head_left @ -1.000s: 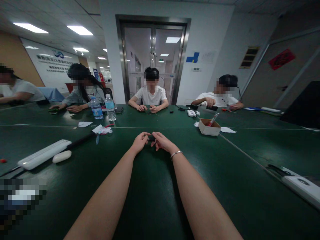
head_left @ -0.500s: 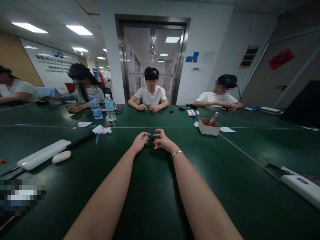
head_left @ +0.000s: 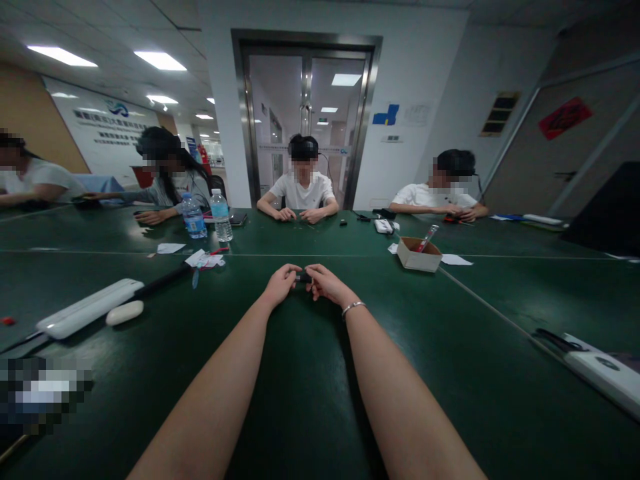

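Observation:
A small dark object (head_left: pixel 303 278) lies between my two hands over the green table (head_left: pixel 300 360). My left hand (head_left: pixel 281 283) pinches its left end between thumb and fingers. From the other side, my right hand (head_left: pixel 326 283) has its fingers closed on the right end, and a silver bracelet (head_left: pixel 353 308) circles that wrist. The fingers partly hide the object, and it is too small to name.
Two water bottles (head_left: pixel 221 217) and paper scraps (head_left: pixel 205 259) are at the back left. A long white device (head_left: pixel 90 308) lies beside a white oval object (head_left: pixel 125 313). An open box (head_left: pixel 419 255) stands right of my hands. Several people sit around the table.
The fingers of my right hand, spread before, have closed on the dark object. My left hand has stayed almost in place.

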Tool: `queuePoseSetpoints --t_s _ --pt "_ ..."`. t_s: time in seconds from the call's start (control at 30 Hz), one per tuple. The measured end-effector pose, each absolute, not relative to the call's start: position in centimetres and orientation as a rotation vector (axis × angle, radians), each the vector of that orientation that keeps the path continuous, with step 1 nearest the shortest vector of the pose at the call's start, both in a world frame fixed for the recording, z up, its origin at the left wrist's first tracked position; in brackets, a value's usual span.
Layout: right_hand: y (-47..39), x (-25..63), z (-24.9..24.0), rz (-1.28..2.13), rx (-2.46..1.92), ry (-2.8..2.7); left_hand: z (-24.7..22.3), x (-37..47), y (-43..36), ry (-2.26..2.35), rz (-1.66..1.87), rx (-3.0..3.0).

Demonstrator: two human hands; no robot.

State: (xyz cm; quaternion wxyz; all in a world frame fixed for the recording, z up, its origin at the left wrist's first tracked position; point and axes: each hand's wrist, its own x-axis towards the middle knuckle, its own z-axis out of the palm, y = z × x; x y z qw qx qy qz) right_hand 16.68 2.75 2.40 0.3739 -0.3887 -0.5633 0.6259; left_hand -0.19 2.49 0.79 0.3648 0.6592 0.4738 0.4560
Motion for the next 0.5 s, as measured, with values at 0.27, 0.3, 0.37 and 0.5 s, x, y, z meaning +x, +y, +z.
queuePoseSetpoints --t_s 0.27,0.3,0.37,0.5 --pt "3.06 16.74 2.05 1.607 -0.986 -1.416 0.99 -0.15 2.35 1.224 1.17 1.702" --pt "3.1 16.73 1.99 1.601 -0.989 -1.43 0.95 -0.19 2.37 1.226 1.168 1.705" --pt "3.14 16.76 1.91 1.589 -0.939 -1.452 0.85 -0.24 2.42 1.227 1.168 1.707" --pt "3.11 16.86 1.92 1.628 -0.892 -1.381 0.72 -0.26 2.52 1.218 1.174 1.711"
